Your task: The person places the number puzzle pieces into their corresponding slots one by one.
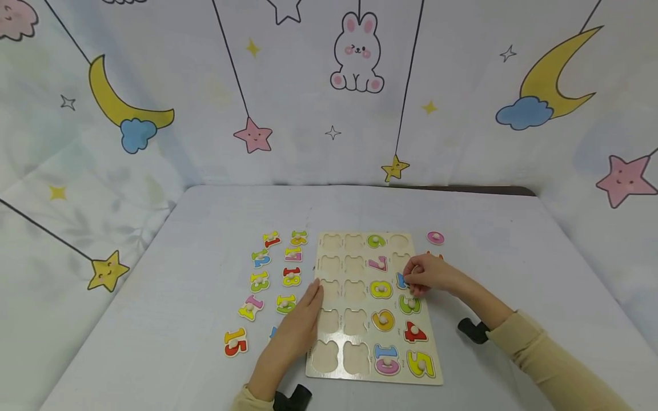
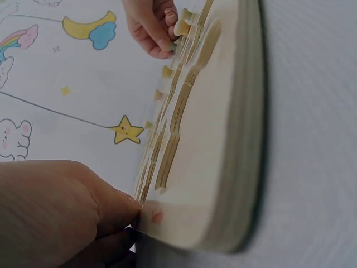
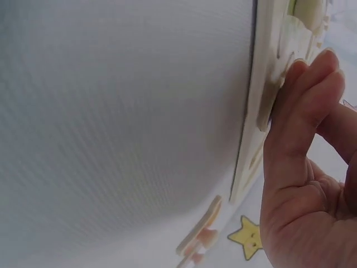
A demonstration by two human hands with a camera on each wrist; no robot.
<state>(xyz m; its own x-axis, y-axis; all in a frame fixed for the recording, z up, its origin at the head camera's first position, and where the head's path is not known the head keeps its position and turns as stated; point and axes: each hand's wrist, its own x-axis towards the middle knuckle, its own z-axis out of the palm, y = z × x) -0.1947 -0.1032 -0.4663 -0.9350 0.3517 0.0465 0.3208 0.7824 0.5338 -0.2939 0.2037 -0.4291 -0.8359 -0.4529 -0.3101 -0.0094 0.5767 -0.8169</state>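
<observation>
A pale wooden number board (image 1: pixel 336 331) lies on the table with several coloured number pieces in its two right columns. My right hand (image 1: pixel 430 273) is over its right edge, thumb and fingers pinching a blue number piece (image 1: pixel 401 281) that they largely cover. Just below sits a green 3 (image 1: pixel 410 304), with a red 4 (image 1: pixel 415 332) and a yellow 5 (image 1: pixel 421 364) beneath. My left hand (image 1: pixel 298 328) rests along the board's left edge, fingers extended and touching it. In the right wrist view, the right fingertips (image 3: pixel 323 67) are at the board, and the held piece is mostly hidden.
Loose number pieces lie left of the board in two columns, among them a 15 (image 1: pixel 236 342) and an 18 (image 1: pixel 291 277). A blue piece (image 1: pixel 273 331) is partly behind my left hand. Beyond the right hand lie a pink oval piece (image 1: pixel 435 237) and an orange one, partly covered.
</observation>
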